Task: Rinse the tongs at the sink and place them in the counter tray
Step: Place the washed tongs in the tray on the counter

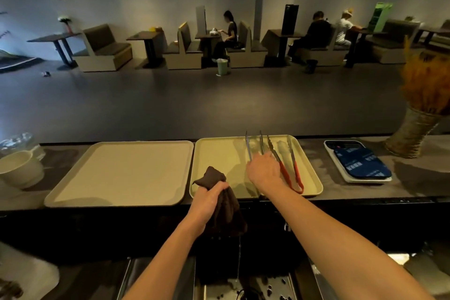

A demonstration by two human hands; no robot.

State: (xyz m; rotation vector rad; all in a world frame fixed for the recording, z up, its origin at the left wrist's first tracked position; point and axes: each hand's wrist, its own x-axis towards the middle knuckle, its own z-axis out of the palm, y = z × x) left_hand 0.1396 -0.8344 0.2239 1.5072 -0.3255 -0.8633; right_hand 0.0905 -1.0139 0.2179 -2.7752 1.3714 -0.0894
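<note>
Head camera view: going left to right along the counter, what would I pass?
Pale cup → empty tray → second tray with red-handled tongs lying in it → blue-topped device → woven vase of orange dried grass.

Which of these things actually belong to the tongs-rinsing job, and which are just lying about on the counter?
Job: steel tongs in the right hand; yellow tray under them; red-handled tongs lying in it; sink below; likely the brown cloth gripped by the left hand.
Lying about: beige tray on the left; pale cup; white gadget with blue top; woven vase of dried grass.
</note>
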